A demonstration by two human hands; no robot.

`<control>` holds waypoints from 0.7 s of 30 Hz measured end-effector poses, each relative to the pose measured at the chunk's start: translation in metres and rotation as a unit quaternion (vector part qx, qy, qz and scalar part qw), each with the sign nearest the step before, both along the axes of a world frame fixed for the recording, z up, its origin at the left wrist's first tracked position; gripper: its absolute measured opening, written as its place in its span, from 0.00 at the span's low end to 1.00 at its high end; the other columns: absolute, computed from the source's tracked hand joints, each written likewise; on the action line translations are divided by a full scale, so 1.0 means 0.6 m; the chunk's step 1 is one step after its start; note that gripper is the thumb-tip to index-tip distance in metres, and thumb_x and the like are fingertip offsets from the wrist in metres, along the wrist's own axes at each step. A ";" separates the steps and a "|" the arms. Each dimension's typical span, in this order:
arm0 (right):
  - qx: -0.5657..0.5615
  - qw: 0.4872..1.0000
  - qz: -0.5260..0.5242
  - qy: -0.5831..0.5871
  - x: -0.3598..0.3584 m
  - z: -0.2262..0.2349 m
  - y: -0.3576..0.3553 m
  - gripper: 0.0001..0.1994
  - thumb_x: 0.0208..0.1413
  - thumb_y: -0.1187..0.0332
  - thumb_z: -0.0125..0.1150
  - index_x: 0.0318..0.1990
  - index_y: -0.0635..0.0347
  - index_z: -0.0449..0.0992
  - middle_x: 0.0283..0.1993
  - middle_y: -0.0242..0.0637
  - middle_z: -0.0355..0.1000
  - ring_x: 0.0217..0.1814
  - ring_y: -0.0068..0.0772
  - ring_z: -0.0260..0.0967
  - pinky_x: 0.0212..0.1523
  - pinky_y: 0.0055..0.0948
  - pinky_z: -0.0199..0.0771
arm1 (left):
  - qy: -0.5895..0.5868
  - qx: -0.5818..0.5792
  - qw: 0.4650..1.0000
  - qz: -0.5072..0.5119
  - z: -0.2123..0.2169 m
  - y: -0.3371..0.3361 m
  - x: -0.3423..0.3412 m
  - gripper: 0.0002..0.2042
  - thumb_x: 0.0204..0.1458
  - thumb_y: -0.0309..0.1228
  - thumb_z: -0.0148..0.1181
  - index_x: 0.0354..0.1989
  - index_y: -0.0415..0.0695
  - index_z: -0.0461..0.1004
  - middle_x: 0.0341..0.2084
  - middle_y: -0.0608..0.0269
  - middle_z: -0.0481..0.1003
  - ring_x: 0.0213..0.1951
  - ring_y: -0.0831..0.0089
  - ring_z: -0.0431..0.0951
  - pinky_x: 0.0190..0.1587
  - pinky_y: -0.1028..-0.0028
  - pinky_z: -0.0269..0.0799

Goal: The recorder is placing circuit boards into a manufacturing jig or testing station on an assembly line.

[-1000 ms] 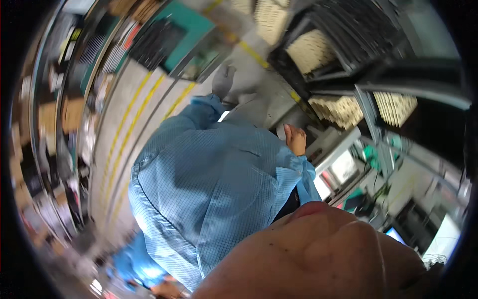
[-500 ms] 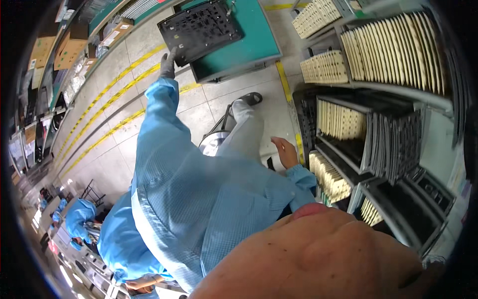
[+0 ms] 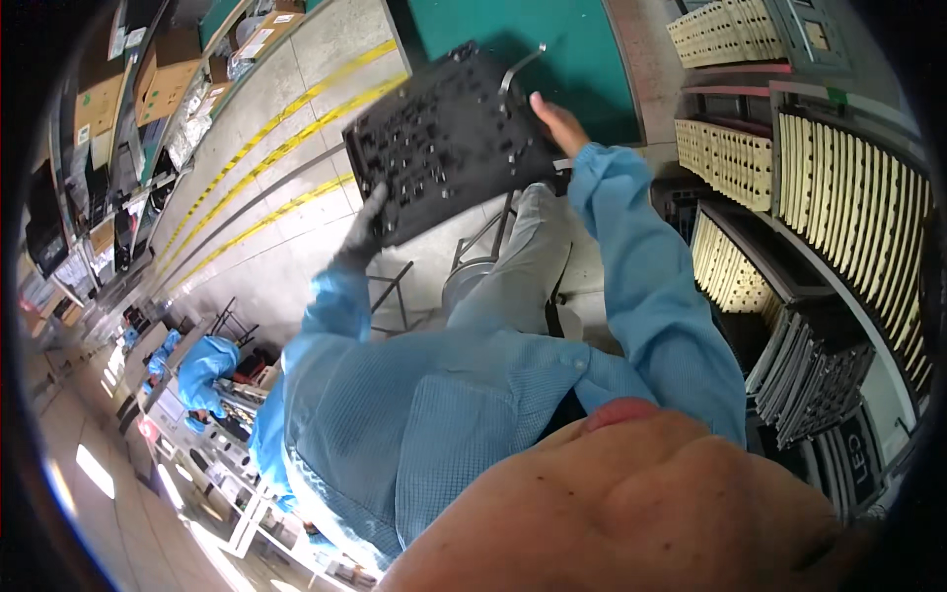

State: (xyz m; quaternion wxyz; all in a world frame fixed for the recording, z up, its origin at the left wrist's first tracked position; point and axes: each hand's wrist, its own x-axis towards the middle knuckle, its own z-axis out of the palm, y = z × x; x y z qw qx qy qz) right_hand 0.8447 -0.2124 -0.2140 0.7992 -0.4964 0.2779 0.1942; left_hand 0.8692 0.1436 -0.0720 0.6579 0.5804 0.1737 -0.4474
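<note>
A flat black fixture plate [image 3: 449, 148], dotted with cut-outs and small metal pieces, is held tilted between my two hands. My left hand [image 3: 365, 229], in a grey glove, grips its near left corner with the thumb on top. At the far right edge, my bare right hand [image 3: 560, 124] has its thumb up and seems to hold that side; its other fingers are mostly hidden. A thin metal lever [image 3: 520, 67] sticks out from the plate's far right corner. Beyond the plate lies a green-topped bench [image 3: 582, 49], partly covered by it in view.
Racks of upright cream-coloured boards [image 3: 853, 227] stand along my right, with black plates [image 3: 814, 380] slotted nearer. A metal-framed stool [image 3: 469, 281] is below me by my leg. Cardboard boxes [image 3: 168, 79] fill shelves at left. Co-workers in blue [image 3: 207, 370] sit behind on the left.
The black plate has come off the green bench toward me. My right hand has risen from my side to its right edge, while my left hand has kept its corner.
</note>
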 end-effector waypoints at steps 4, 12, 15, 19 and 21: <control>0.095 0.995 -0.031 0.014 -0.062 0.015 0.059 0.28 0.55 0.44 0.54 0.51 0.61 0.73 0.49 0.35 0.72 0.48 0.27 0.69 0.50 0.27 0.67 | 0.082 0.040 0.995 0.026 0.049 -0.020 -0.096 0.29 0.59 0.46 0.47 0.63 0.40 0.56 0.57 0.57 0.65 0.57 0.68 0.66 0.60 0.69 0.61; -0.105 0.980 -0.136 -0.104 -0.338 0.167 -0.007 0.33 0.56 0.49 0.57 0.61 0.63 0.60 0.53 0.39 0.67 0.56 0.31 0.62 0.58 0.31 0.58 | -0.044 0.041 0.996 -0.063 0.049 -0.053 -0.256 0.25 0.56 0.41 0.54 0.58 0.39 0.61 0.49 0.62 0.69 0.47 0.73 0.70 0.48 0.74 0.68; -0.188 0.926 -0.301 -0.132 -0.470 0.280 -0.014 0.34 0.54 0.51 0.60 0.62 0.63 0.58 0.55 0.40 0.65 0.57 0.30 0.61 0.59 0.31 0.58 | -0.075 -0.008 0.969 -0.237 0.059 -0.095 -0.210 0.23 0.56 0.38 0.54 0.57 0.39 0.64 0.50 0.63 0.69 0.48 0.73 0.70 0.50 0.74 0.66; -0.358 0.848 -0.389 -0.043 -0.705 0.391 0.001 0.40 0.51 0.51 0.62 0.65 0.65 0.53 0.62 0.46 0.59 0.65 0.38 0.55 0.64 0.34 0.52 | -0.193 -0.117 0.892 -0.392 0.123 -0.249 -0.278 0.29 0.57 0.36 0.51 0.64 0.38 0.51 0.57 0.57 0.62 0.58 0.66 0.63 0.61 0.68 0.57; -0.397 0.805 -0.438 -0.036 -0.808 0.419 0.012 0.44 0.49 0.50 0.64 0.65 0.70 0.51 0.66 0.53 0.53 0.69 0.43 0.49 0.66 0.37 0.50 | -0.172 -0.164 0.881 -0.409 0.187 -0.326 -0.347 0.26 0.55 0.37 0.55 0.60 0.38 0.59 0.51 0.58 0.68 0.53 0.68 0.67 0.56 0.70 0.62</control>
